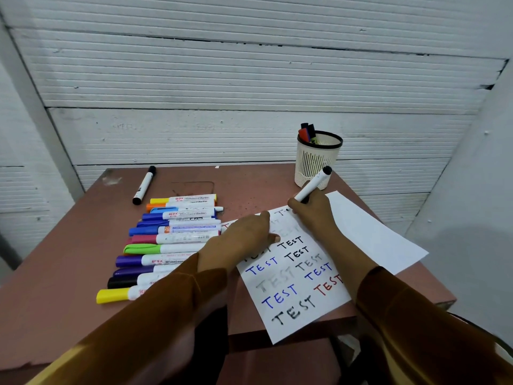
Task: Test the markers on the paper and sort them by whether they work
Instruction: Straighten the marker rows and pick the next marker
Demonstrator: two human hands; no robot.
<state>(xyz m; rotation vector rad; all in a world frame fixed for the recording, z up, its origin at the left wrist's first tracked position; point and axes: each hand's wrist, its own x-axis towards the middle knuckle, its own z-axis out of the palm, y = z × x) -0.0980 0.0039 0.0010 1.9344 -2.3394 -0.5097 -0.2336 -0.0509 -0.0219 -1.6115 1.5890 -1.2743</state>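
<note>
Here the right hand (311, 209) grips a marker (313, 186), its tail pointing at the cup (316, 159) near the table's (69, 259) far right corner; the left hand (244, 234) presses flat on the paper (369, 232).

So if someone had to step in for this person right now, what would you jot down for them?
Right hand grips a black-capped marker, tip at the far end of the paper, writing.
Left hand rests flat on the sheet, steadying it.
Done: many TEST words in black, blue and red, some faint grey. A few markers stand in the white cup; one black marker lies apart at the table's far left.
Left: finish this test, sort this marker, then work through the row of coloured markers beside the paper.
</note>
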